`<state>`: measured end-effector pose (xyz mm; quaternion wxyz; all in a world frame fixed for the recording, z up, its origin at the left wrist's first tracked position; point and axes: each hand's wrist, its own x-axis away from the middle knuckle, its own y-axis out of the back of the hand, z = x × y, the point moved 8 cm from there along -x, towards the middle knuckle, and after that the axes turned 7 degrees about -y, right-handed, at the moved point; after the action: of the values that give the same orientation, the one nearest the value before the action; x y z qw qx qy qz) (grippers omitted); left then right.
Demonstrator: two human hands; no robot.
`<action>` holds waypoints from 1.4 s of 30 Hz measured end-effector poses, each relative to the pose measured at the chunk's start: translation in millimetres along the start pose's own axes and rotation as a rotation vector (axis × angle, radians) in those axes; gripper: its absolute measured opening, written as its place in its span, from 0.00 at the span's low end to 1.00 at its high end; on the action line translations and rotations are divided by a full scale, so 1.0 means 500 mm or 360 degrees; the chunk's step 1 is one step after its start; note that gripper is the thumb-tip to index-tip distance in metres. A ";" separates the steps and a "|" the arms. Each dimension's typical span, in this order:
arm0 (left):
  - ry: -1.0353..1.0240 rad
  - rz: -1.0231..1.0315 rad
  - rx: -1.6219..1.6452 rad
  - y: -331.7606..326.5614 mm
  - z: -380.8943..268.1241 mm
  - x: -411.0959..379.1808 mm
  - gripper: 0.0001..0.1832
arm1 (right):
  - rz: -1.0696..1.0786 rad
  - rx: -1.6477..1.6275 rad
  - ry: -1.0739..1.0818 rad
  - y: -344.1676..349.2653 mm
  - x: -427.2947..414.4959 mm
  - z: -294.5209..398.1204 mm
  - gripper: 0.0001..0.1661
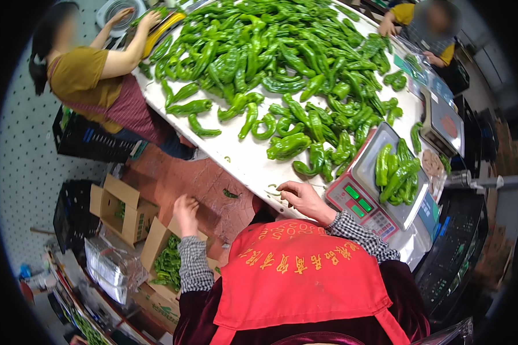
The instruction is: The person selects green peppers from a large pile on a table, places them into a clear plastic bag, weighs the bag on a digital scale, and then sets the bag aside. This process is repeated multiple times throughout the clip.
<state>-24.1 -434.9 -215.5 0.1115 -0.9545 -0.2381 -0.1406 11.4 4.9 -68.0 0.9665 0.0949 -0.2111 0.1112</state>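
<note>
My left hand (186,212) is held out over the floor, near an open cardboard box (154,243) with leafy greens (169,263) inside. Its fingers are loosely curled and I see nothing in them. At the table's near edge, my right hand (304,200) has bent fingers slightly apart, beside a thin green pepper scrap (274,189). Whether they touch is unclear. To the right, a digital scale (364,211) with lit green displays carries several green peppers (399,172) on its metal pan. A large heap of green peppers (280,64) covers much of the white table (237,161).
A person (86,82) works at the table's left side beside a yellow-edged device (162,34). Another person (427,26) stands at the far right. A second scale (444,123) sits right. Black crates (453,254), a cardboard box (123,211) and wrapped bundles (108,269) lie around.
</note>
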 end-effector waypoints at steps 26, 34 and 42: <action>-0.2201 0.1663 -0.2085 -1.039 -0.063 0.117 0.31 | -0.0678 -0.0138 -0.0254 0.184 0.174 -0.093 0.18; -0.2403 0.1905 -0.2725 -1.114 -0.089 0.118 0.26 | -0.0839 -0.0112 -0.0270 0.205 0.198 -0.114 0.18; -0.2066 0.2194 -0.2470 -1.088 -0.039 0.050 0.17 | -0.0927 -0.0204 -0.0234 0.209 0.206 -0.141 0.19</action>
<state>-271.4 39.1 -109.7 -0.5755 -0.5869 0.4528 0.3453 103.1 139.0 -72.4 0.9439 0.0980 -0.2509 -0.1912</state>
